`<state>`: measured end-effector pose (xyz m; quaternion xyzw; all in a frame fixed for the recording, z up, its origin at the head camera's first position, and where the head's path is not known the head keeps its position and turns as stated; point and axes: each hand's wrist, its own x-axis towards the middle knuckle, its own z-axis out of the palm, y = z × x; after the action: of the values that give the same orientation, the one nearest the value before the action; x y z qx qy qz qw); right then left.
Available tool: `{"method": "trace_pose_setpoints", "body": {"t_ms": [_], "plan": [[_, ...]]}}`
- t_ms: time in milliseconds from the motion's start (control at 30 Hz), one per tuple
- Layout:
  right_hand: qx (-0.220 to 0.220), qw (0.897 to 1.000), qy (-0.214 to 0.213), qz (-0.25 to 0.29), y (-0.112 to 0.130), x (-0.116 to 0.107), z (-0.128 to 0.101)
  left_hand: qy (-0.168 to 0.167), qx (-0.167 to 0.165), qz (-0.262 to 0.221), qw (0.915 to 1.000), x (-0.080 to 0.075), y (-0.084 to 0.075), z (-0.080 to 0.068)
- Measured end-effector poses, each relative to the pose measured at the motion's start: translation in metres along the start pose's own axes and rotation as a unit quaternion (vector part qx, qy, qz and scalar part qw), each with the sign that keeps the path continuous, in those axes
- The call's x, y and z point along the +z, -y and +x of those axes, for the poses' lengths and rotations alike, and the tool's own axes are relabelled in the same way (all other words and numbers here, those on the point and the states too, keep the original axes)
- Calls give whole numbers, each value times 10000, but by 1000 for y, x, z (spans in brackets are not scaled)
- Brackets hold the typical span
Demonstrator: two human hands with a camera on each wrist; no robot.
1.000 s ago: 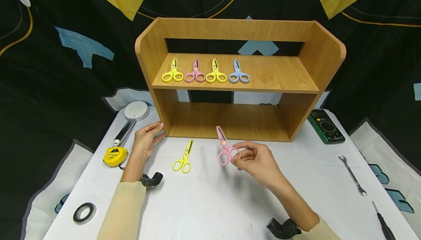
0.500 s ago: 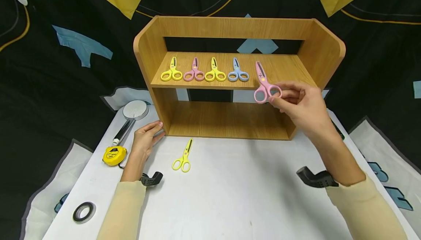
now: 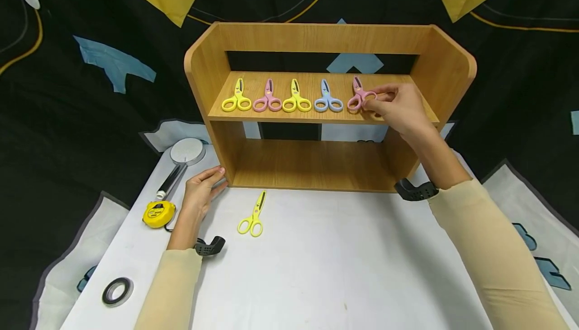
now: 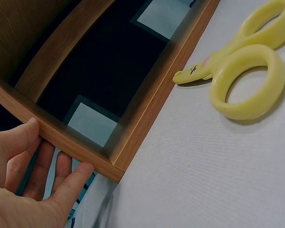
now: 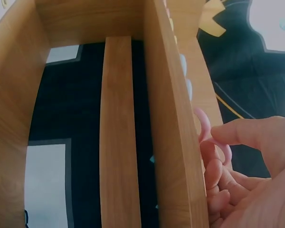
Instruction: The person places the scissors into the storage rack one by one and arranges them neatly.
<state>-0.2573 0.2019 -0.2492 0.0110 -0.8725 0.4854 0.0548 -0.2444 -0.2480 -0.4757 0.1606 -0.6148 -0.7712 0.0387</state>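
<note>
Four small plastic scissors (image 3: 282, 97) already lay in a row on the wooden shelf unit's upper board (image 3: 398, 100). The right hand (image 3: 398, 106) pinched a fifth, the pink plastic scissors (image 3: 359, 96), at the row's end. One yellow plastic scissors (image 3: 253, 215) waited on the white tabletop (image 3: 316, 269), while the left hand (image 3: 199, 192) rested open-fingered against the shelf's corner.

Cream long sleeves (image 3: 493, 249); black wrist mounts (image 3: 413, 191) on both arms.

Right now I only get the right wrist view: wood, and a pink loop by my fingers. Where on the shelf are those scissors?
Observer: The pink scissors are on the upper shelf, right of four others; the right hand pinches a handle loop.
Operator: What's next to them?
Observer: Blue scissors, apart from the pink pair.
Operator: And my left hand?
Observer: The left hand rests against the shelf unit's lower left corner, fingers straight.
Operator: Any left on the table?
Observer: One yellow pair.
</note>
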Motion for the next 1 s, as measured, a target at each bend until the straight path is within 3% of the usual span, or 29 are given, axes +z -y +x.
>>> {"method": "trace_pose_setpoints", "body": {"t_ms": [333, 467, 633, 833, 1000], "plan": [[11, 9948, 206, -994, -4, 1, 5, -29, 5, -4, 10000, 1, 3, 1], [-71, 9927, 320, -1163, -4, 1, 5, -6, -22, 7, 10000, 1, 2, 1], [-292, 9935, 135, -1093, -5, 2, -1, 13, 10, -50, 10000, 0, 0, 1], [-949, 9929, -500, -523, -12, 5, -32, 62, 18, -34, 10000, 1, -2, 1], [-1327, 9904, -265, -298, -18, 16, -65, -81, 28, 102, 9999, 1, -3, 0]]}}
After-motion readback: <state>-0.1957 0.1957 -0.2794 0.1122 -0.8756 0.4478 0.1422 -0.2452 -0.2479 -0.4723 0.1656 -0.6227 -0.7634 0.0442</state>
